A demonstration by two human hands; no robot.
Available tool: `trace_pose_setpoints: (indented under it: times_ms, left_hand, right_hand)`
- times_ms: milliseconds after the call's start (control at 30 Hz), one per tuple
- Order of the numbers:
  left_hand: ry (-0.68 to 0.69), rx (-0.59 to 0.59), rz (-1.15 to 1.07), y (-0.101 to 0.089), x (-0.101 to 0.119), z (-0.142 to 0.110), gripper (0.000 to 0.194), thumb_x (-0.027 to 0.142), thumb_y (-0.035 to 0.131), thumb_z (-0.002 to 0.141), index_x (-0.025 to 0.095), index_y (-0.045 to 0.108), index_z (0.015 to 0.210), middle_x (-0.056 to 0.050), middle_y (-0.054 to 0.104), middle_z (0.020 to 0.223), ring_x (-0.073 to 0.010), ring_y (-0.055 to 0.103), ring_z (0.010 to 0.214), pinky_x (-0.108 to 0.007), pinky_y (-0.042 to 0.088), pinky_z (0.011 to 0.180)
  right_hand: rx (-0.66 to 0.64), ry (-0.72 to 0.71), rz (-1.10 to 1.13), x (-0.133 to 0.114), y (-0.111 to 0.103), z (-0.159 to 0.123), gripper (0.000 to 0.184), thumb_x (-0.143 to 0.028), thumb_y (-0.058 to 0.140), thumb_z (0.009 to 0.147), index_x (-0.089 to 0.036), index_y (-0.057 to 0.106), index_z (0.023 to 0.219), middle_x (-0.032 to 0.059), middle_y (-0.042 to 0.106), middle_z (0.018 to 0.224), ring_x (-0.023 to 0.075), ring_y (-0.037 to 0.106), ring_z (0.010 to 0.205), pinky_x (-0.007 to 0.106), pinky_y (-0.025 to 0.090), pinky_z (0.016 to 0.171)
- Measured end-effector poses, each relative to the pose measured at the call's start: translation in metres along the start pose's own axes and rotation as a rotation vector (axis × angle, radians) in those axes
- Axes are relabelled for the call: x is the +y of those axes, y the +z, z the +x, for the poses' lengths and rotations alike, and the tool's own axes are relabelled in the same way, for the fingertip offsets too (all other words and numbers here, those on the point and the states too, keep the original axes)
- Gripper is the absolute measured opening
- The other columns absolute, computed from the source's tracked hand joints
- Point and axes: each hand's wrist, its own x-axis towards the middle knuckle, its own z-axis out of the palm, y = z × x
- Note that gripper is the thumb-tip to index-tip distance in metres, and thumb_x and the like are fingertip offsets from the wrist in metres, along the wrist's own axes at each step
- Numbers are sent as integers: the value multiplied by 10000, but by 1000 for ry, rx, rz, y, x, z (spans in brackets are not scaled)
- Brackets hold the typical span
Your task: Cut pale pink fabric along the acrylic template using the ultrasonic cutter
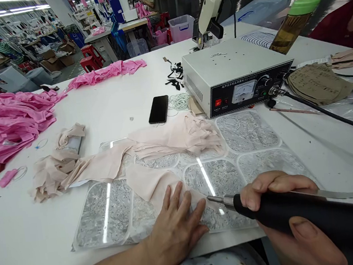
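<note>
Your left hand [177, 226] is lying palm down, fingers loosely spread and gripping nothing, on the near side of a pale pink-beige fabric panel [157, 185]. Your right hand [312, 236] is wrapping round a black ultrasonic welding handpiece [278, 212], thumb on the near side.

The panel is resting on a grey stone-patterned mat [103, 213], ahead and a little left of your left fingers. Its long axis is slanting from far left to near right, narrowing to a corner just beyond your left index finger. Your left hand is the nearer one, touching the cloth; your right is sitting off to the right, with only the metal tip [215, 198] reaching that corner. The handpiece is pointing left and slightly away from you. Whether the tip is touching the cloth or hovering just above, you can't tell. Beyond the panel, a stack of similar panels [177, 136] is lying on the mat.
</note>
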Motion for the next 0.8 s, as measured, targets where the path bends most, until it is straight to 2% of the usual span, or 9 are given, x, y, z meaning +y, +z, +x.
trace_pose_setpoints:
  times_ms: [300,533,800]
  left_hand:
    - [-14,-5,12,2,3,0,523,396,615,928,165,474,1376,-158,573,1228,-419,400,1349,-643,410,1036]
    - [-1,-17,26,-3,4,5,547,363,664,891,109,501,1347,-166,585,1188,-460,475,1265,-669,449,972]
    - [-6,-18,26,-5,6,7,549,360,701,861,126,521,1325,-163,570,1180,-472,480,1241,-680,469,937]
  right_hand:
    - [-32,-51,20,3,2,3,154,-335,620,834,-224,618,941,18,550,838,126,580,632,303,544,574]
    - [-74,-27,-1,1,-6,0,155,-317,609,845,-234,616,975,36,564,864,154,606,673,344,560,616]
    - [-54,-27,13,3,-5,2,158,-329,609,843,-230,609,967,30,562,859,150,597,666,339,553,605]
